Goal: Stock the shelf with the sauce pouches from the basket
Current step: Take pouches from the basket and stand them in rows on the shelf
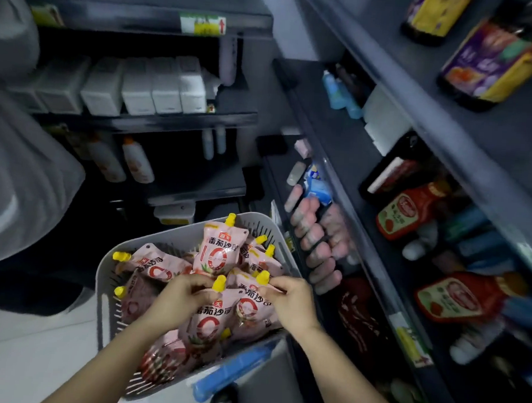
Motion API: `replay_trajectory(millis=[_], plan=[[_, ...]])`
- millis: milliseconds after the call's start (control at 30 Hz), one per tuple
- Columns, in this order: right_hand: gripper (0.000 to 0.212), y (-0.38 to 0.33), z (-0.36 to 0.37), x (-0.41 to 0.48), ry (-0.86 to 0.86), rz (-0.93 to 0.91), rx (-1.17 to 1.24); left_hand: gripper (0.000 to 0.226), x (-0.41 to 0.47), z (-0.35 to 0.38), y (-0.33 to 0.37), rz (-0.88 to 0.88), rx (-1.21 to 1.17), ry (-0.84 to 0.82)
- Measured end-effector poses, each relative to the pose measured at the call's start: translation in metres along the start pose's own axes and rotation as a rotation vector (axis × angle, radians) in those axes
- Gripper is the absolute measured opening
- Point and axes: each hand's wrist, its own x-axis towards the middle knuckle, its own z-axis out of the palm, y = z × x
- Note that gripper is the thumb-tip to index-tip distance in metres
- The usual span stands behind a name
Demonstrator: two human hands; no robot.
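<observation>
A grey slotted basket (107, 273) low in the middle of the view holds several pink sauce pouches with yellow caps. One pouch (219, 251) stands upright at the back. My left hand (176, 298) grips the top of the front pouch (207, 324), just left of its yellow cap. My right hand (290, 301) pinches the top of a neighbouring pouch (250, 308) beside its cap. On the right, dark shelves (375, 262) carry a row of pink pouches (315, 234) along the lower level.
Red ketchup bottles (409, 212) and dark sauce bottles (494, 62) fill the upper right shelves. White boxes (135, 86) and spray bottles (137, 160) sit on shelving straight ahead. A person's grey sleeve (16, 169) fills the left. A blue basket handle (234, 369) lies at the near rim.
</observation>
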Motion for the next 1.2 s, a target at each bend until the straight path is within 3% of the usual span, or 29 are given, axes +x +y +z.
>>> replay_trajectory(millis=[67, 233, 333, 467, 567, 700, 1100, 1200], plan=[[0.038, -0.012, -0.012, -0.009, 0.048, -0.056, 0.052, 0.023, -0.005, 0.005, 0.016, 0.065, -0.014, 0.033], [0.008, -0.040, -0.055, -0.043, 0.223, -0.155, 0.152, 0.024, -0.022, 0.014, 0.061, 0.224, 0.020, 0.102], [0.008, -0.057, -0.087, -0.075, 0.368, -0.202, 0.184, 0.014, -0.040, 0.024, 0.098, 0.303, 0.026, 0.101], [0.017, -0.075, -0.129, -0.128, 0.531, -0.274, 0.195, 0.028, -0.074, 0.044, 0.149, 0.446, -0.027, 0.054], [0.005, -0.084, -0.163, -0.170, 0.658, -0.330, 0.175, 0.028, -0.100, 0.061, 0.186, 0.540, -0.033, 0.014], [0.007, -0.090, -0.206, -0.225, 0.781, -0.386, 0.133, 0.014, -0.131, 0.086, 0.229, 0.628, -0.087, -0.099], [0.009, -0.090, -0.289, -0.379, 1.141, -0.239, 0.056, 0.025, -0.186, 0.175, 0.337, 0.875, -0.146, -0.493], [0.019, -0.084, -0.308, -0.420, 1.231, -0.226, 0.070, 0.028, -0.205, 0.204, 0.360, 0.950, -0.125, -0.562]])
